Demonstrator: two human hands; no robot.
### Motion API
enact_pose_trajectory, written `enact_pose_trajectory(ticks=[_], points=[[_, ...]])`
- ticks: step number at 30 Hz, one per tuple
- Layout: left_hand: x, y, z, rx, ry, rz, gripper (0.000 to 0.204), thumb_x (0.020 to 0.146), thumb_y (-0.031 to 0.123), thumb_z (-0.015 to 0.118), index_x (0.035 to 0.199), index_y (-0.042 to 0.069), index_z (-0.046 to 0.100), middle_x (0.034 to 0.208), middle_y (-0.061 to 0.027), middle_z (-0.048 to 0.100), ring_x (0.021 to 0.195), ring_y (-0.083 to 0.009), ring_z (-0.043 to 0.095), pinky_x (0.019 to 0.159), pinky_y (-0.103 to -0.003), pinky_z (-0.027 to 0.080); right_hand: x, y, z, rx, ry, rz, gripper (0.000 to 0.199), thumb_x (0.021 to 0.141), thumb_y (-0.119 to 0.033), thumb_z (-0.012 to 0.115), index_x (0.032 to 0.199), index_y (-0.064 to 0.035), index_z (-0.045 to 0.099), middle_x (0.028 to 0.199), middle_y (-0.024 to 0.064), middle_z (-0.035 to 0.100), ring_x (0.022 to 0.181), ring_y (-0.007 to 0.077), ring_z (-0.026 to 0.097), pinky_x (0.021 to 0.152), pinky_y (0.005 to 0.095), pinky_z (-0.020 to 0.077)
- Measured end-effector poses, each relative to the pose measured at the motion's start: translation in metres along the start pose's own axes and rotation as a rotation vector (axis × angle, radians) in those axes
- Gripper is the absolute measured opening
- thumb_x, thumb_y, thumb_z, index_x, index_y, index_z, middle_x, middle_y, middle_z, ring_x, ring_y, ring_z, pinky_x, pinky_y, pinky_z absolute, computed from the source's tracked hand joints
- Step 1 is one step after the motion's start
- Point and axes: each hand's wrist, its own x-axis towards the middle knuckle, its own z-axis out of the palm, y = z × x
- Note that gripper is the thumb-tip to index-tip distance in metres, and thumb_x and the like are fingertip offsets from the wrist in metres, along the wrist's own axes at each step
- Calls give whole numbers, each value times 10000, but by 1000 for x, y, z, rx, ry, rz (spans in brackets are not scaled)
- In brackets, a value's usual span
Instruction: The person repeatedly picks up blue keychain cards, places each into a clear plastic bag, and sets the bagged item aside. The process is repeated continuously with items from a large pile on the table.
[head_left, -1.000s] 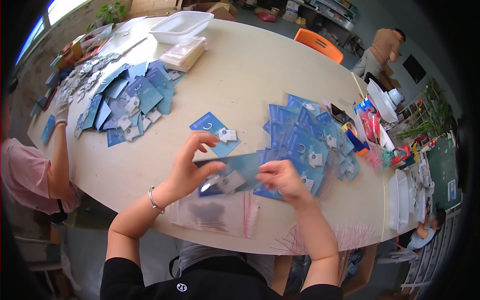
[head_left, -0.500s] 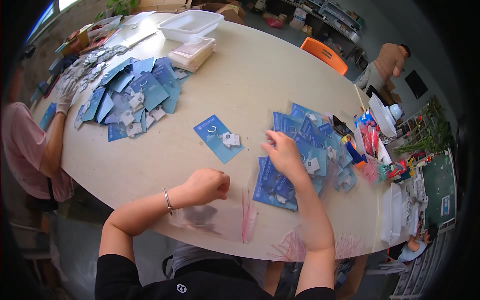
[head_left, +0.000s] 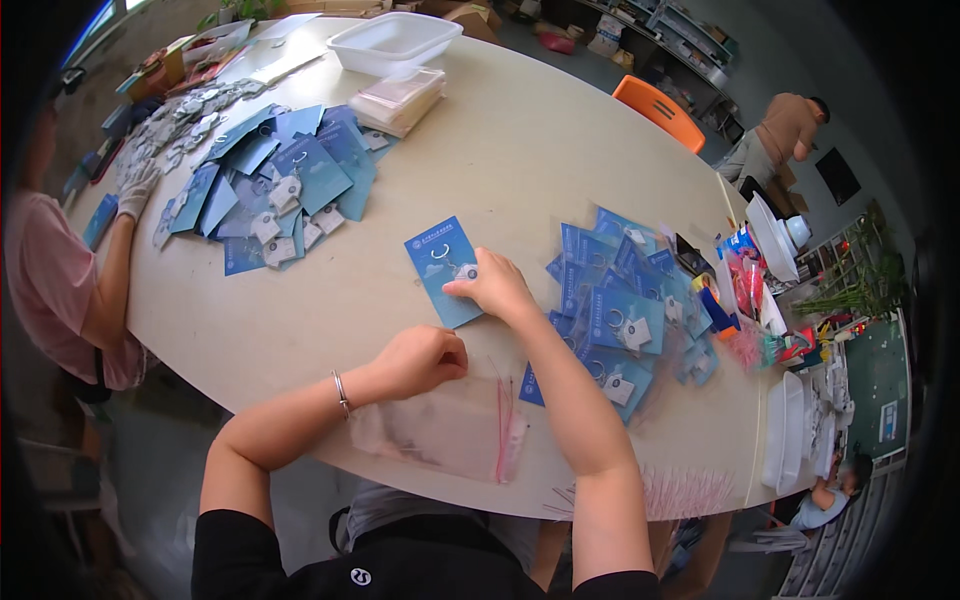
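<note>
A blue card (head_left: 437,262) with a ring and a small white keychain tag lies on the table in front of me. My right hand (head_left: 497,283) has its fingers closed at the card's right edge, over the keychain tag. My left hand (head_left: 415,362) is curled nearer to me, just above a stack of clear bags (head_left: 430,428) with red strips along one side. Whatever its fingers may hold is hidden. To the right of my right hand lies a heap of bagged keychain cards (head_left: 628,320).
A loose pile of blue keychain cards (head_left: 290,180) lies far left, beside scattered grey-white tags (head_left: 190,120). Behind stand bag packs (head_left: 400,100) and a white plastic tub (head_left: 395,45). Red twist ties (head_left: 690,492) lie at the near edge. A co-worker's gloved hand (head_left: 135,188) rests at left.
My right hand has moved left from the bagged heap to the single card and closed on it. The card now stands turned more upright. My left hand has hardly moved.
</note>
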Motion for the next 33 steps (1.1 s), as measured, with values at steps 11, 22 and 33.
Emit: enact_pose_trajectory(ticks=[11,22,33], points=[[5,-8,-5,-350,-7,-177,105,799,111,693,846,17,697,755,-77,669,664,-124,591,621,-278,476,-88,68,-48,770,-46,-76,175,925,-74,510,1068,7,571,873,63,632,801,96,581,715,244,469],[-3,12,-35,-328,69,223,107,752,165,767,767,89,694,792,16,410,800,-126,415,669,-258,385,-91,87,-13,1140,425,-399,158,934,-75,534,1073,-34,597,934,26,654,804,67,587,768,218,452],[1,12,-27,-333,85,196,93,773,159,748,782,102,675,1018,-22,513,912,-126,511,717,-245,427,-88,51,11,1752,87,-52,138,971,-154,469,1091,-89,491,971,28,623,876,120,616,758,243,497]])
